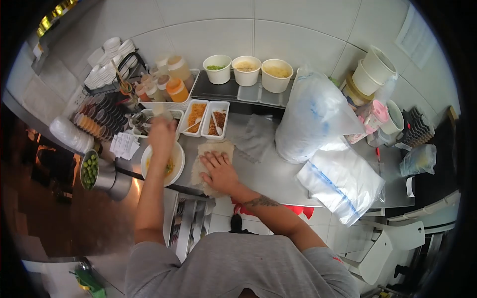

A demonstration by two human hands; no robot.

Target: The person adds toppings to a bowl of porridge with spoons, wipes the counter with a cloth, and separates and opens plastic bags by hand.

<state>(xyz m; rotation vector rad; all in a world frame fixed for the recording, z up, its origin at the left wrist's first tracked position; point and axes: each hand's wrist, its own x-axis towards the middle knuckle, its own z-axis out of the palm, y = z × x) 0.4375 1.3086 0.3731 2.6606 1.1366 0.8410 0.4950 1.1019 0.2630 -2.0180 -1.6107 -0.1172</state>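
Observation:
My right hand (218, 173) lies spread on a beige cloth (207, 187) at the front edge of the steel counter. My left hand (162, 135) is raised over the back of a white plate (181, 161) holding yellowish food; its fingers are blurred, and whatever they may hold cannot be made out. Behind the plate, a basket of utensils (140, 123) stands near the left hand. Just beyond the cloth are two white trays, one with orange shreds (195, 115), the other with reddish-brown bits (216, 124) and a white spoon.
Three white tubs (218, 74) stand at the back beside sauce bottles (177, 90). A large plastic bag (313, 116) and a flat white package (343, 179) lie on the right. A pot of green fruit (90, 171) is at the left, a white chair (382, 253) at lower right.

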